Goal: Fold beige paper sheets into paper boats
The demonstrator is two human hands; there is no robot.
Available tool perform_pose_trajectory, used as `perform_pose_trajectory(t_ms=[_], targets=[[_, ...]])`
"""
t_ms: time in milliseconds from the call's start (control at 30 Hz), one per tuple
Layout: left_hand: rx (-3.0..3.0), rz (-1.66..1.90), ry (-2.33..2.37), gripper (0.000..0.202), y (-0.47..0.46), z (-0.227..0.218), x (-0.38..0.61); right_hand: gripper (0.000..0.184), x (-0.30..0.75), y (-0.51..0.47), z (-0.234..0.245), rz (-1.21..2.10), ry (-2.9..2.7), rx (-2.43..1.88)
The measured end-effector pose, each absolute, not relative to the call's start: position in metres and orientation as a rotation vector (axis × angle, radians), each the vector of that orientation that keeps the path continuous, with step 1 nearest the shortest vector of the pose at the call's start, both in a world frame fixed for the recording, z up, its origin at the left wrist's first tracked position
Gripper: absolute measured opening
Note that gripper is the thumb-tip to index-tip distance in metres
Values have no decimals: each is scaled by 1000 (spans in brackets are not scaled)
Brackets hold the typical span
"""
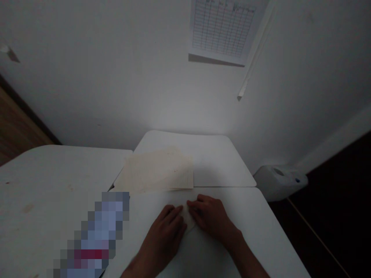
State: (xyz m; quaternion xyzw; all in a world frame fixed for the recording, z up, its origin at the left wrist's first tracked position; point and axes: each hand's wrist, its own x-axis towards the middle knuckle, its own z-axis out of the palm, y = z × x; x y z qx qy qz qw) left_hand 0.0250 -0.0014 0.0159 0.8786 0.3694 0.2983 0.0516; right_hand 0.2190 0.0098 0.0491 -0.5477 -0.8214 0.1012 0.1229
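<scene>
Between my hands a small pale piece of paper (189, 221) lies on the white table (226, 247), mostly covered by my fingers. My left hand (171, 227) rests at its left side, with bent fingers closed on it. From the right, my right hand (210, 216) presses on the same piece, thumb and fingertips drawn together at its upper edge. Low light makes the paper's shape and folds hard to make out. Just beyond the hands, cream-coloured sheets (156, 170) lie flat across the seam of the table.
To the left stands another white tabletop (34, 208) with stains, and a blurred-out object (98, 231) lies near its edge. A white plastic container (279, 181) is on the floor at right. A printed chart (223, 29) hangs on the wall behind.
</scene>
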Motion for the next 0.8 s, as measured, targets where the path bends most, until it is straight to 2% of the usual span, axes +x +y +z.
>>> perform_pose_trajectory(t_ms=[367, 800], targets=[[2794, 686, 1142, 29, -1, 13, 21, 37, 221, 3, 57, 435, -2346, -1715], [2888, 860, 1555, 23, -13, 18, 27, 38, 218, 3, 58, 424, -2306, -1822]])
